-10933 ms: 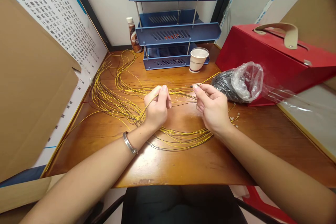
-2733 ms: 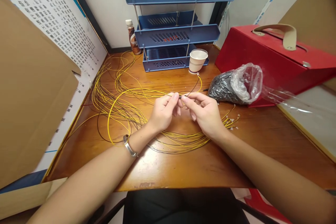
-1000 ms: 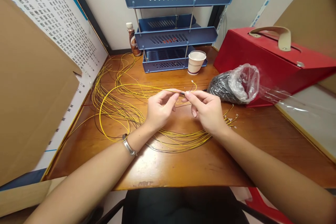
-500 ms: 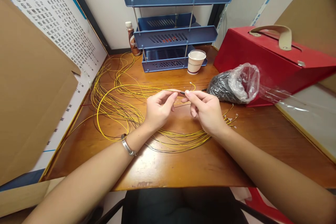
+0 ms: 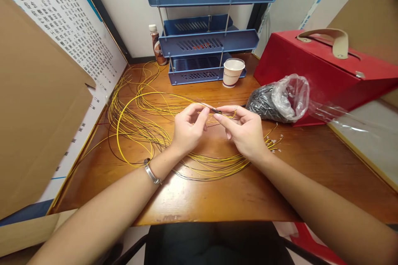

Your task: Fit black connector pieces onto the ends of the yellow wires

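My left hand (image 5: 190, 126) pinches a yellow-and-black wire (image 5: 127, 109) that loops back to the left over the table. At my right fingertips is a small black tube-like piece (image 5: 216, 111), around or against the wire; I cannot tell which. My right hand (image 5: 242, 128) is closed on that piece between thumb and forefinger. A short yellow wire end with a pale tip (image 5: 235, 109) rises by the right forefinger. Beneath both hands lies a bundle of yellow and black wires (image 5: 214, 169), its pale-tipped ends fanned out beside my right wrist.
A clear plastic bag (image 5: 264, 101) of black pieces lies open beyond my right hand, against a red box (image 5: 289, 56) with a handle. Behind are a paper cup (image 5: 232, 73), a blue tiered rack (image 5: 208, 43) and a bottle (image 5: 157, 45). More wire coils (image 5: 124, 91) spread left.
The right fingers have shifted slightly on the black piece, so more of it shows. The pale-tipped wire end now stands nearer the right forefinger. The left hand stays nearly in place.
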Tool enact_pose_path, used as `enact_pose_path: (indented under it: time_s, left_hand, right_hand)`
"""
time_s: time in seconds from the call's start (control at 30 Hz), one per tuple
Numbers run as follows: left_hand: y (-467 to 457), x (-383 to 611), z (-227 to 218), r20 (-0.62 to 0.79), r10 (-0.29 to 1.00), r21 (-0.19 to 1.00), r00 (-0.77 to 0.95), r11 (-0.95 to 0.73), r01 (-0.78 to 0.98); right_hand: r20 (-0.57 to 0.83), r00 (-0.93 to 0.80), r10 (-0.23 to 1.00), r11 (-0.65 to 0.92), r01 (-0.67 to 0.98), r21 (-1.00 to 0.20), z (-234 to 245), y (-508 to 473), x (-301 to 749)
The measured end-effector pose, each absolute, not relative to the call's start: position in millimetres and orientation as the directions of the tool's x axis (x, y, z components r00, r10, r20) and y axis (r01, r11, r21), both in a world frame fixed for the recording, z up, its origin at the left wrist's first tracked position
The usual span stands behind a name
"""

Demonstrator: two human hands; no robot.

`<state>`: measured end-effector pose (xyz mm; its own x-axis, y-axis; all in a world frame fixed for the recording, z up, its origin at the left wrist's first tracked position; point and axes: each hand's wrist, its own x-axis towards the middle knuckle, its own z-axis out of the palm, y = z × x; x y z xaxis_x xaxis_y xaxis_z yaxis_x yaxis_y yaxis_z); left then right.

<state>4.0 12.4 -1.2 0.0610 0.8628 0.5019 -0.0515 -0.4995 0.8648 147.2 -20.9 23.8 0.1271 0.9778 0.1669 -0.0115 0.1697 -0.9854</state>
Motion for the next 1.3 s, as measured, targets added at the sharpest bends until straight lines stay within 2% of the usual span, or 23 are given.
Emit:
enact_pose_path:
  time_s: [0.63, 0.87, 1.1, 1.3]
  left_hand:
    - [14.5, 3.2, -1.9, 0.52, 0.854, 0.851, 0.011, -0.517, -0.087]
    - [10.2, 3.2, -0.8, 0.456, 0.885, 0.89, 0.094, -0.449, -0.086]
    - [12.0, 4.5, -1.5, 0.465, 0.885, 0.885, 0.028, -0.464, -0.036]
    - [14.1, 4.1, -1.6, 0.486, 0.874, 0.872, -0.005, -0.486, -0.066]
  right_hand:
    - [0.183, 0.165, 0.969, 0.189, -0.022, -0.982, 22.3, -19.0, 147.1]
    - [0.173, 0.145, 0.974, 0.178, -0.021, -0.984, 21.5, -19.3, 148.1]
    - [0.203, 0.127, 0.971, 0.199, 0.044, -0.979, 17.7, -19.6, 147.2]
    - [0.217, 0.131, 0.967, 0.208, 0.077, -0.975, 16.7, -19.8, 148.8]
